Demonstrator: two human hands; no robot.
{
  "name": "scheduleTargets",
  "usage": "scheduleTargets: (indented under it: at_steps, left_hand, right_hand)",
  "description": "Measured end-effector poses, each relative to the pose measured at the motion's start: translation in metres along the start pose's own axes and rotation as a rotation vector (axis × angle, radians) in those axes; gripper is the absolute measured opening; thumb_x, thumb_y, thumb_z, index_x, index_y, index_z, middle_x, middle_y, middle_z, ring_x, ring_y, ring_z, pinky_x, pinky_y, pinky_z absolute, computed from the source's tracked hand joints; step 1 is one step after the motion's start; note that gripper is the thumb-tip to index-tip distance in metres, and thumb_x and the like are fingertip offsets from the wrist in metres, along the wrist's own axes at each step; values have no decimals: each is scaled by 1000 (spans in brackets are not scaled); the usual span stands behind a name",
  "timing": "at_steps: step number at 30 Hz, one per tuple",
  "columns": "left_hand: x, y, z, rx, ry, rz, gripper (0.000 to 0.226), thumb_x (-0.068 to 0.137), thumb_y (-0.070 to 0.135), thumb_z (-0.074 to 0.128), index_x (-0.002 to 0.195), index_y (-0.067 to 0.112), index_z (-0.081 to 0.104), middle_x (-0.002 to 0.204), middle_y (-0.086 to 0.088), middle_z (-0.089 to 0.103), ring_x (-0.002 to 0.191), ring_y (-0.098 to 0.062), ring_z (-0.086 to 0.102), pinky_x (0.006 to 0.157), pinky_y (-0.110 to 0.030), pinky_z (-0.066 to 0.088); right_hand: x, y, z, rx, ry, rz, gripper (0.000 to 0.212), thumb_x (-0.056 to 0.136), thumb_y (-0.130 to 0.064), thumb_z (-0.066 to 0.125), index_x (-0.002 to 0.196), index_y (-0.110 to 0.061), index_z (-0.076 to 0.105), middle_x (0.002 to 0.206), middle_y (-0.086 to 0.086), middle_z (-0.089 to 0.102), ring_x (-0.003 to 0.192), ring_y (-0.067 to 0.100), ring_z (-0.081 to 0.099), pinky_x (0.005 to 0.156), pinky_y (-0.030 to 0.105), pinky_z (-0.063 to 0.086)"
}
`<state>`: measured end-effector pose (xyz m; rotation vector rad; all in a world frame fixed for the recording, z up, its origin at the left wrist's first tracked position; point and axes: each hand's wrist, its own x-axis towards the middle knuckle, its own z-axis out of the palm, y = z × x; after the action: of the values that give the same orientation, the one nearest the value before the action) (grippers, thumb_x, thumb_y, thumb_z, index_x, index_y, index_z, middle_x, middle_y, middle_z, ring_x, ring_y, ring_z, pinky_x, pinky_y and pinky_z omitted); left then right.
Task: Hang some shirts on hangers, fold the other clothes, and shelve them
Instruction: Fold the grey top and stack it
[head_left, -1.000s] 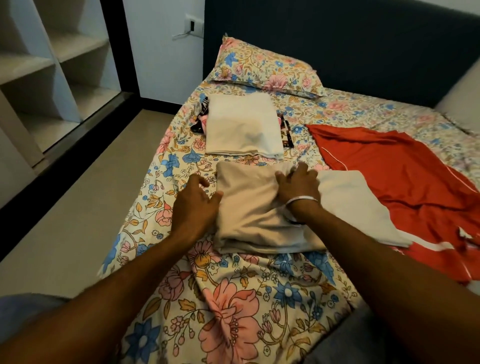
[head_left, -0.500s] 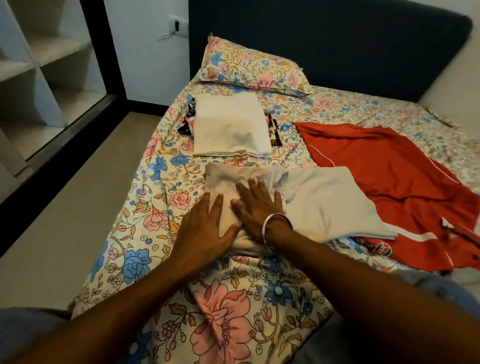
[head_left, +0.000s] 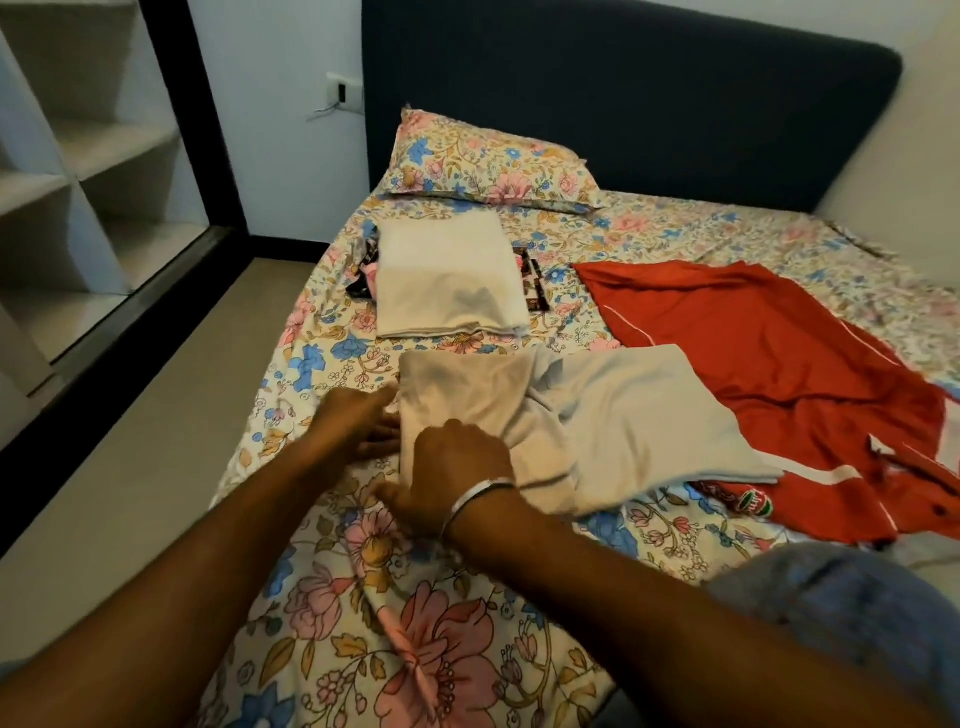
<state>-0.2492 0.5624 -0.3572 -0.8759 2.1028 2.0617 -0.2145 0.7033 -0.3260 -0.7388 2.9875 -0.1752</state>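
Note:
A folded beige garment (head_left: 467, 384) lies on the floral bed (head_left: 415, 649), partly over a light grey garment (head_left: 649, 415). My left hand (head_left: 363, 426) reaches to the beige garment's left edge with its fingers straight, the tips touching or slipping under that edge. My right hand (head_left: 452, 478) sits on the near left corner of the beige garment. Its fingers curl into the cloth, its thumb points left along the near edge, and wrinkles run out from the grip. A folded white garment (head_left: 447, 275) lies farther back, on top of a dark patterned garment (head_left: 363, 260).
A red garment (head_left: 753, 353) with white stripes is spread out on the right of the bed. A floral pillow (head_left: 488, 161) leans at the dark headboard (head_left: 623, 104). White shelves (head_left: 93, 156) stand at the left across a strip of floor (head_left: 156, 441).
My left hand has slid off the top of the beige garment to its left edge. My right hand has pulled back to the near corner and curled into the cloth.

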Motion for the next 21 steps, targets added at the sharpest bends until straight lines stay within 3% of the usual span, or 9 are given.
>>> scheduleTargets:
  at_steps: [4,5,8,11,15,18,21]
  left_hand:
    - [34,24,14,35,24,-62,68,79,24,87,131,-5,54,97,-21,71,75,-29,72,47,-31,55]
    - [39,25,19,71,56,-49,66,77,21,88,128,-6,56,96,-21,70,73,-28,70,47,-31,53]
    - [39,25,29,107,181,26,25,82,15,81,95,-1,67,92,-20,71,67,-26,65,51,-30,48]
    - [29,21,15,3,266,33,15,82,15,78,84,5,67,87,-18,71,72,-29,68,61,-36,57]
    - [9,20,-36,-128,342,102,13,82,16,78,84,7,68,85,-16,69,62,-22,62,42,-26,52]
    - [-20,27,-78,-147,400,183,18,86,15,76,95,3,68,91,-16,68,76,-25,67,56,-28,60]
    - [-47,40,-114,-174,424,249,12,89,22,74,94,13,68,97,-16,69,80,-25,67,63,-34,60]
  right_hand:
    - [-17,-13,15,-62,69,-86,31,94,-33,64,115,-10,68,116,17,60,109,36,56,87,40,48]
    - [-17,-14,16,-57,68,-103,26,94,-25,63,114,-9,68,115,17,61,108,35,57,87,40,48]
    - [-19,-10,8,8,66,-125,23,92,-11,63,114,-6,68,115,16,65,107,35,62,85,41,51]
    - [-23,-4,-7,160,75,-115,30,89,-15,67,117,-6,61,116,17,61,107,37,60,87,41,50]
    - [-32,-17,-16,398,142,-157,31,86,-27,72,106,-4,63,108,19,63,100,39,59,81,38,50]
    - [-41,-42,-17,576,183,-222,24,81,-25,74,93,-4,70,90,15,66,84,35,62,64,33,43]
    - [-47,-64,-23,818,154,-263,19,78,-24,77,87,-7,75,71,7,62,64,24,56,54,24,34]
